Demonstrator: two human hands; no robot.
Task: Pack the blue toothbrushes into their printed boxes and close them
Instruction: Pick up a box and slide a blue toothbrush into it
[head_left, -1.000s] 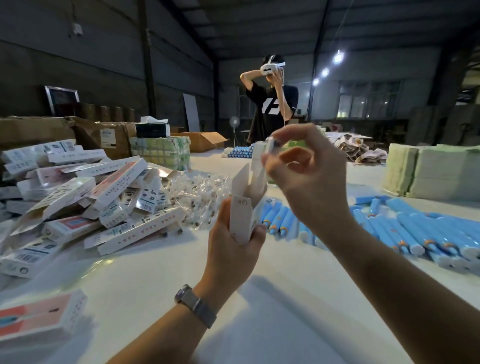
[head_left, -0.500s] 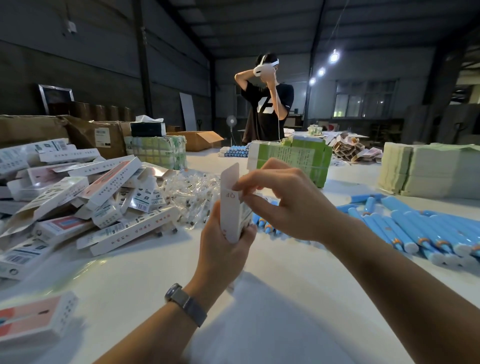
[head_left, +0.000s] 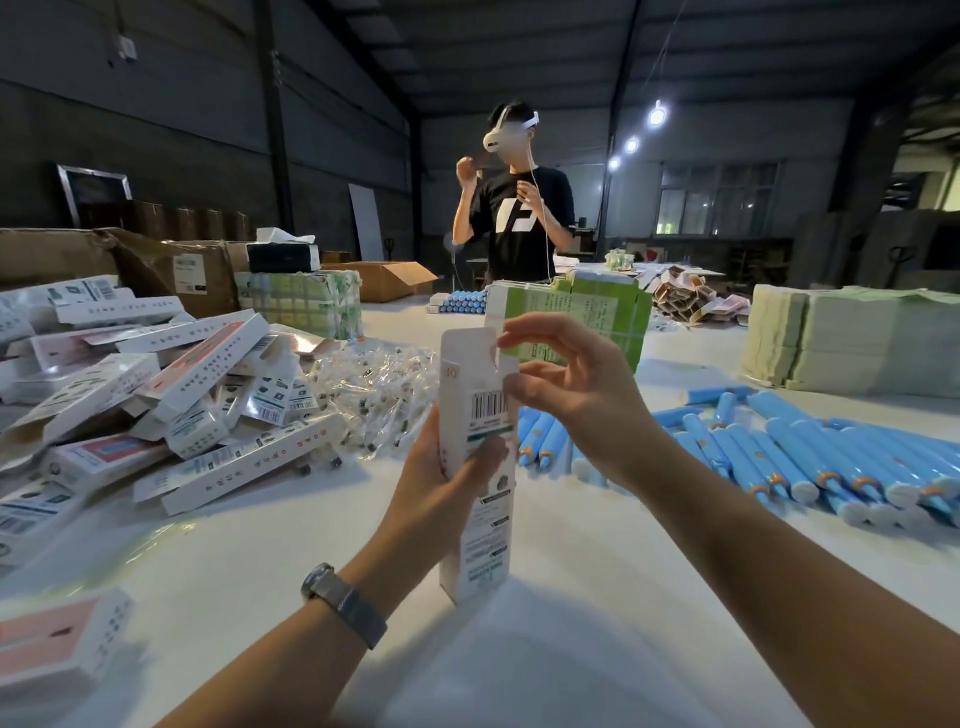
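A tall white printed box (head_left: 480, 415) with a barcode stands upright on the white table (head_left: 571, 597), its top flap raised. My left hand (head_left: 441, 483) grips the box around its middle from the left. My right hand (head_left: 566, 384) pinches the open top flap between thumb and fingers. Whatever is inside the box is hidden. A row of blue toothbrushes (head_left: 789, 457) lies on the table to the right, behind my right forearm.
A heap of printed boxes (head_left: 156, 395) fills the left side, with clear plastic packets (head_left: 374, 395) behind it. Green flat-packed stacks (head_left: 571, 322) and pale stacks (head_left: 841, 338) stand at the back. A person wearing a headset (head_left: 514, 208) stands across the table.
The box has been lowered from mid-air and now stands on the table. My right hand came down from above the box to its top flap.
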